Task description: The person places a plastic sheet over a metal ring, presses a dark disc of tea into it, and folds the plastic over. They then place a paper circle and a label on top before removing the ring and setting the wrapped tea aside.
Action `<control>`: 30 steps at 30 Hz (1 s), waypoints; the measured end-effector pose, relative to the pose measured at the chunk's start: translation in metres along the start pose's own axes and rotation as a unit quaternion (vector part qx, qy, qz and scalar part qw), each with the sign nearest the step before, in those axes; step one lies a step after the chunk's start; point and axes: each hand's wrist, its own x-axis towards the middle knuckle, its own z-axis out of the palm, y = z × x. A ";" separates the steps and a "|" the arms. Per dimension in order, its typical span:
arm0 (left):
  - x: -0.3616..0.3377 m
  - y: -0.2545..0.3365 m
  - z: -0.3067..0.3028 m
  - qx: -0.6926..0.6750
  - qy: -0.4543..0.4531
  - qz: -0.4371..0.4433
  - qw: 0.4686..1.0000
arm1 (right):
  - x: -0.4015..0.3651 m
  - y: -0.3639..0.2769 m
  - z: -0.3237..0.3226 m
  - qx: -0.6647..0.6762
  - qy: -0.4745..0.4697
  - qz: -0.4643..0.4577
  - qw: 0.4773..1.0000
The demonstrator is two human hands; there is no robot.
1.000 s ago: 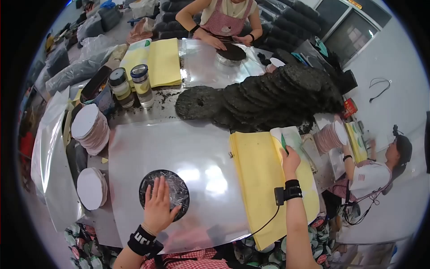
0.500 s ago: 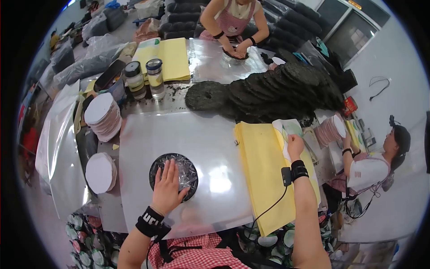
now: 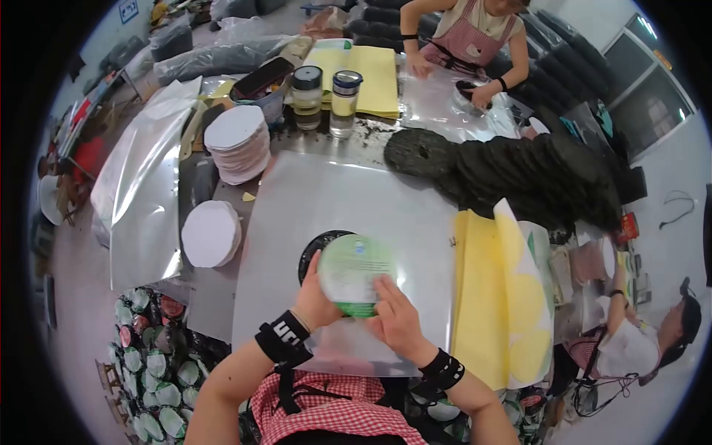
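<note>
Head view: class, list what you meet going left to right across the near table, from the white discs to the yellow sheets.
In order: white discs, left hand, green round label, right hand, yellow sheets.

I read one marking only: white letters on the black left wristband [image 3: 284,340], roughly "UCN", with the last letter uncertain. The green label [image 3: 354,274] carries print too small for me to read. The blue wall sign [image 3: 128,10] is too blurred to read.
</note>
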 end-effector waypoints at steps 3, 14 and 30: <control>-0.006 -0.006 0.015 -0.043 0.008 -0.015 0.999 | 0.025 -0.020 0.000 0.034 -0.029 -0.067 0.997; -0.011 -0.015 -0.007 -0.174 0.080 0.041 0.981 | 0.079 -0.012 0.038 0.247 -0.036 0.036 0.968; -0.028 0.025 -0.054 0.028 0.122 -0.132 0.983 | 0.069 -0.017 0.076 -0.010 -0.272 -0.076 0.959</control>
